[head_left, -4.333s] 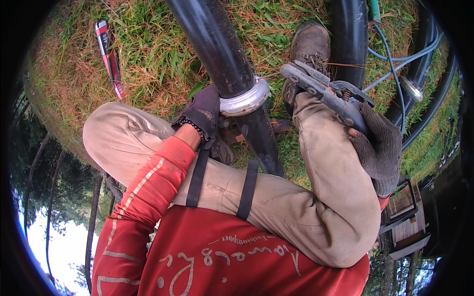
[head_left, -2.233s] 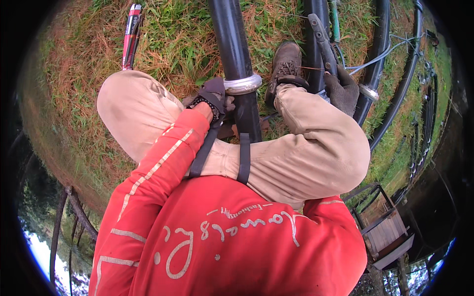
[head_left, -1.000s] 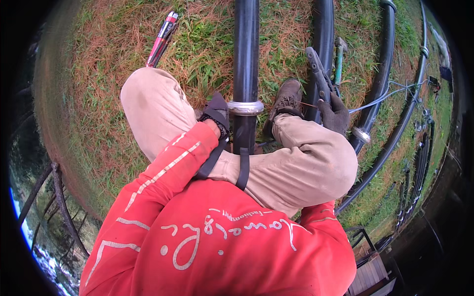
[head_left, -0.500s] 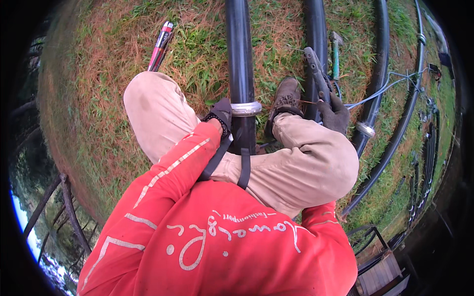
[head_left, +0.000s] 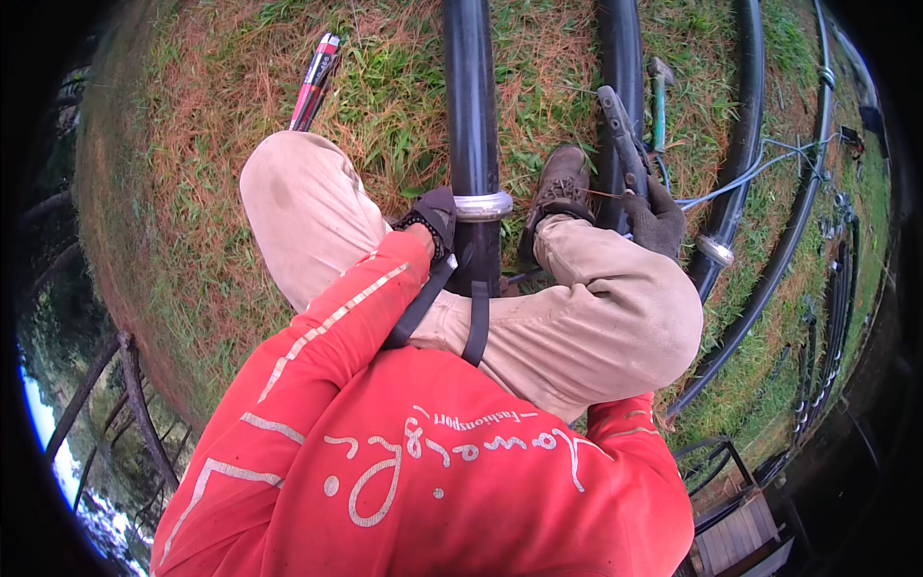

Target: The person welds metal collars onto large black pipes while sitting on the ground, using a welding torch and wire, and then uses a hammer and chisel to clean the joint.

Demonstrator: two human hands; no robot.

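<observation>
A thick black pipe (head_left: 471, 106) runs away from me between my legs, with a silvery ring (head_left: 483, 207) around it. My left hand (head_left: 431, 219), in a dark glove, rests against the pipe's left side by the ring. Its fingers are curled, and whatever they hold is hidden. To the right, beyond my bent knee, my gloved right hand (head_left: 658, 219) closes on the lower end of a dark grey long-handled tool (head_left: 623, 137) with holes along it. The tool leans over a second black pipe (head_left: 620, 48). A thin brownish wire (head_left: 604, 194) sticks out beside that hand.
A hammer with a green handle (head_left: 659, 111) lies in the grass right of the second pipe. A red and black tube-shaped object (head_left: 312, 82) lies beyond my left knee. More black pipes (head_left: 738, 144) and a blue cord (head_left: 735, 183) extend on the right. My boot (head_left: 562, 183) stands between two pipes.
The view has shifted very slightly. Both hands keep their places beside the pipe and on the tool, with no clear movement.
</observation>
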